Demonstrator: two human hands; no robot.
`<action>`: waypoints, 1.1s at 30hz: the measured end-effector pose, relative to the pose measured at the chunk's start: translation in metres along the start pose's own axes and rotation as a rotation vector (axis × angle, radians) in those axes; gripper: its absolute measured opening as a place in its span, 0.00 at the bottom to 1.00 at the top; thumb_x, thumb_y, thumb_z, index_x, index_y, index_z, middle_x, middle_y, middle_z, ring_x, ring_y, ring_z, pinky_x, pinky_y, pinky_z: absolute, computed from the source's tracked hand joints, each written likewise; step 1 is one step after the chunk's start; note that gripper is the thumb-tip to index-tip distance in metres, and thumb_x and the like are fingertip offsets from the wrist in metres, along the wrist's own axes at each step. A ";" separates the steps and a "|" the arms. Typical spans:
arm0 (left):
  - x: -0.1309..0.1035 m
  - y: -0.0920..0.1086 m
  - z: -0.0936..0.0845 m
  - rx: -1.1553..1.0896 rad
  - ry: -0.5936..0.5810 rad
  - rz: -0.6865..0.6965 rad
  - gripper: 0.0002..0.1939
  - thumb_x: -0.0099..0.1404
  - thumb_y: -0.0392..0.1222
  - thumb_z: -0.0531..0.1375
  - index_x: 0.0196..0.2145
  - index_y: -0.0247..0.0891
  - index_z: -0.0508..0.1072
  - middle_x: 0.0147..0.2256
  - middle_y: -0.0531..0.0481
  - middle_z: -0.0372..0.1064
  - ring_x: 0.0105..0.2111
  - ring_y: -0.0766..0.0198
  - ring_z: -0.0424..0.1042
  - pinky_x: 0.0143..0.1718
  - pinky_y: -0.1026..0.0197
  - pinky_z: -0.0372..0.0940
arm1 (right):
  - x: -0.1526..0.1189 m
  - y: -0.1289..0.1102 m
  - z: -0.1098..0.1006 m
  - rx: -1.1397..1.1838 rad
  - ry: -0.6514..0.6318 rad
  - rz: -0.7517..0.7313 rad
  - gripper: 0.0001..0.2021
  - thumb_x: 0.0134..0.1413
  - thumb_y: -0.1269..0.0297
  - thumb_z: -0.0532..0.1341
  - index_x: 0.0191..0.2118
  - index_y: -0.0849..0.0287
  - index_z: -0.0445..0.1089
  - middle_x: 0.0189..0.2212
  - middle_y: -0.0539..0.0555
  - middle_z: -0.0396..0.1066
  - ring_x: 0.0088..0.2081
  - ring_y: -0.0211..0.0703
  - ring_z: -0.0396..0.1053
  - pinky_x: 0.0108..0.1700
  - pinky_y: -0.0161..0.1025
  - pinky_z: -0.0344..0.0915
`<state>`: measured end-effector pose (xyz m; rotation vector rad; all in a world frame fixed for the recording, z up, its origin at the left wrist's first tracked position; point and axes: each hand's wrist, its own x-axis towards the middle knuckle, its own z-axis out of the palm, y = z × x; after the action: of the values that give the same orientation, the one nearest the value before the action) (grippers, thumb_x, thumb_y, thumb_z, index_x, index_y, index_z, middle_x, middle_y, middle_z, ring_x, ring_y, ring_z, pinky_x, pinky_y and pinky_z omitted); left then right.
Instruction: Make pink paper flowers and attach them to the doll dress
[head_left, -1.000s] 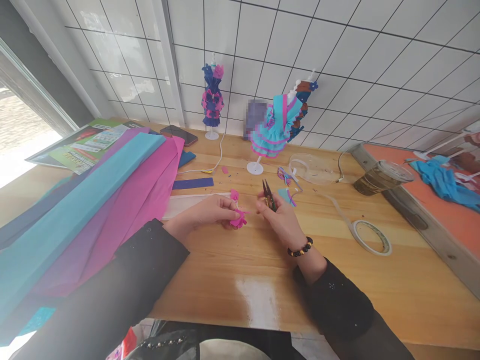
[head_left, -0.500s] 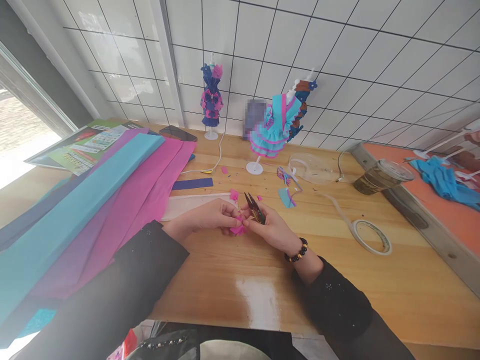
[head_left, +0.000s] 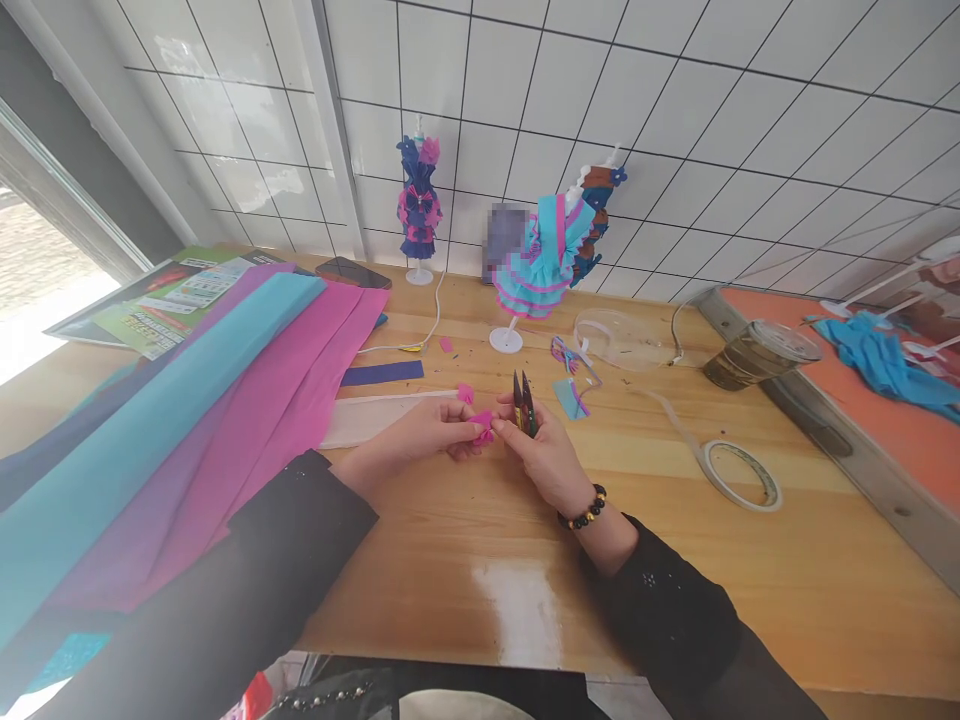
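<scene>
Pinched in the fingers of my left hand [head_left: 442,428] is a small pink crepe paper flower [head_left: 482,424]. My right hand [head_left: 544,448] keeps a pair of thread snips [head_left: 525,403] in its palm, the dark blades pointing up and away from me. Its thumb and forefinger reach the flower's right edge; whether they grip it I cannot tell. Just beyond my left fingers another pink paper piece [head_left: 466,393] lies at the end of a white strip [head_left: 390,412]. A dark blue paper strip [head_left: 382,373] rests behind that.
Crepe paper sheets [head_left: 247,400] cover the table's left side. Small dress forms, one in a turquoise paper dress [head_left: 551,255] and one in navy and pink [head_left: 418,200], stand along the tiled wall. To the right are a tape roll [head_left: 742,475], a lidded cup [head_left: 757,355] and paper scraps [head_left: 571,398].
Both hands have raised the pink flower slightly, and its petals show more. The snips have turned more upright, and my right fingers have shifted to the flower's right edge.
</scene>
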<state>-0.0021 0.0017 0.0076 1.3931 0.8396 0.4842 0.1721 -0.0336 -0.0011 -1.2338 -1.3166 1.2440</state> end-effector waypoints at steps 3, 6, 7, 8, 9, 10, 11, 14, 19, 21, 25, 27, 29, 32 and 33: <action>0.001 -0.002 0.001 0.059 0.040 0.047 0.15 0.56 0.51 0.58 0.29 0.34 0.69 0.25 0.52 0.66 0.24 0.70 0.65 0.27 0.66 0.62 | -0.002 -0.002 0.002 0.045 -0.056 0.094 0.20 0.47 0.54 0.60 0.44 0.58 0.60 0.25 0.46 0.61 0.16 0.27 0.48 0.17 0.30 0.46; -0.001 -0.002 0.002 0.115 0.081 0.062 0.15 0.56 0.51 0.58 0.28 0.34 0.69 0.23 0.52 0.64 0.23 0.70 0.64 0.26 0.66 0.61 | -0.003 -0.005 0.003 0.040 -0.122 0.148 0.20 0.47 0.54 0.61 0.44 0.58 0.60 0.20 0.43 0.57 0.15 0.27 0.46 0.16 0.30 0.44; -0.002 -0.002 0.002 0.132 0.089 0.063 0.14 0.56 0.50 0.57 0.27 0.34 0.69 0.23 0.52 0.64 0.23 0.70 0.64 0.26 0.65 0.61 | -0.003 -0.005 0.003 0.027 -0.131 0.150 0.19 0.46 0.55 0.61 0.43 0.57 0.60 0.20 0.42 0.56 0.15 0.27 0.46 0.16 0.30 0.44; -0.003 -0.001 0.002 0.147 0.095 0.063 0.14 0.56 0.50 0.57 0.27 0.34 0.69 0.23 0.52 0.64 0.23 0.69 0.64 0.25 0.65 0.61 | -0.003 -0.005 0.002 0.013 -0.137 0.147 0.19 0.46 0.57 0.62 0.43 0.57 0.60 0.19 0.42 0.56 0.15 0.27 0.46 0.16 0.29 0.44; -0.003 0.000 0.002 0.157 0.096 0.062 0.14 0.56 0.49 0.57 0.27 0.34 0.69 0.23 0.52 0.63 0.23 0.69 0.63 0.25 0.65 0.61 | -0.003 -0.005 0.002 0.001 -0.143 0.144 0.18 0.46 0.58 0.61 0.43 0.57 0.60 0.19 0.42 0.56 0.15 0.27 0.46 0.16 0.29 0.45; -0.004 0.000 0.001 0.161 0.092 0.058 0.14 0.56 0.49 0.57 0.27 0.34 0.69 0.23 0.52 0.63 0.23 0.69 0.64 0.25 0.65 0.61 | -0.003 -0.005 0.002 -0.009 -0.150 0.141 0.17 0.46 0.59 0.61 0.43 0.57 0.60 0.19 0.42 0.56 0.15 0.27 0.46 0.16 0.29 0.45; -0.004 0.001 0.001 0.158 0.087 0.053 0.14 0.56 0.49 0.57 0.28 0.34 0.69 0.23 0.52 0.64 0.23 0.69 0.64 0.25 0.66 0.61 | -0.003 -0.005 0.001 -0.021 -0.156 0.135 0.17 0.46 0.61 0.61 0.43 0.57 0.61 0.19 0.42 0.56 0.15 0.27 0.46 0.17 0.29 0.46; -0.004 0.003 -0.001 0.131 0.070 0.038 0.13 0.56 0.49 0.58 0.28 0.35 0.70 0.23 0.52 0.65 0.23 0.70 0.64 0.24 0.66 0.61 | -0.002 -0.004 0.000 -0.064 -0.169 0.093 0.16 0.46 0.62 0.60 0.43 0.57 0.61 0.21 0.43 0.59 0.16 0.28 0.48 0.18 0.30 0.48; -0.003 0.003 -0.002 0.089 0.029 0.008 0.16 0.55 0.52 0.59 0.28 0.34 0.71 0.25 0.51 0.66 0.23 0.69 0.64 0.24 0.66 0.61 | -0.001 -0.003 -0.001 -0.078 -0.186 0.062 0.17 0.45 0.62 0.61 0.43 0.57 0.62 0.27 0.47 0.64 0.18 0.29 0.52 0.20 0.30 0.49; -0.003 0.002 -0.002 0.095 0.023 0.004 0.16 0.55 0.52 0.59 0.29 0.34 0.71 0.25 0.50 0.66 0.24 0.69 0.64 0.25 0.66 0.60 | -0.001 -0.004 -0.001 -0.059 -0.201 0.078 0.17 0.45 0.62 0.61 0.43 0.58 0.62 0.27 0.47 0.65 0.18 0.28 0.51 0.19 0.30 0.48; -0.004 0.001 -0.003 0.100 0.000 -0.002 0.16 0.57 0.53 0.57 0.29 0.35 0.71 0.25 0.51 0.66 0.24 0.69 0.64 0.25 0.66 0.61 | -0.002 -0.007 -0.001 0.039 -0.198 0.151 0.17 0.47 0.59 0.60 0.44 0.57 0.60 0.23 0.44 0.62 0.15 0.26 0.46 0.17 0.30 0.44; -0.004 0.001 -0.003 0.094 -0.043 -0.004 0.16 0.57 0.53 0.57 0.29 0.35 0.71 0.25 0.51 0.66 0.24 0.70 0.64 0.25 0.67 0.61 | -0.003 -0.008 -0.002 0.047 -0.179 0.155 0.18 0.48 0.57 0.60 0.44 0.57 0.60 0.23 0.44 0.62 0.15 0.27 0.47 0.17 0.30 0.45; -0.004 0.002 -0.003 0.093 -0.078 -0.004 0.16 0.57 0.53 0.57 0.29 0.35 0.72 0.25 0.51 0.66 0.25 0.69 0.65 0.26 0.67 0.61 | -0.002 -0.008 -0.002 0.002 -0.158 0.117 0.18 0.47 0.58 0.60 0.44 0.58 0.60 0.26 0.46 0.64 0.17 0.28 0.52 0.18 0.30 0.47; -0.005 0.002 -0.003 0.086 -0.084 -0.010 0.16 0.56 0.52 0.58 0.29 0.35 0.72 0.25 0.51 0.67 0.25 0.69 0.66 0.26 0.66 0.62 | -0.001 -0.005 -0.003 -0.067 -0.138 0.052 0.19 0.47 0.59 0.61 0.45 0.59 0.61 0.28 0.48 0.66 0.23 0.31 0.59 0.22 0.31 0.52; -0.005 0.002 -0.003 0.079 -0.079 -0.010 0.16 0.56 0.52 0.58 0.29 0.35 0.72 0.25 0.51 0.67 0.25 0.69 0.66 0.27 0.66 0.62 | -0.001 -0.004 -0.003 -0.082 -0.130 0.036 0.19 0.47 0.59 0.61 0.45 0.60 0.61 0.29 0.48 0.66 0.24 0.32 0.60 0.24 0.32 0.53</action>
<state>-0.0068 0.0005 0.0106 1.4700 0.8085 0.3890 0.1746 -0.0339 0.0033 -1.2568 -1.4573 1.3259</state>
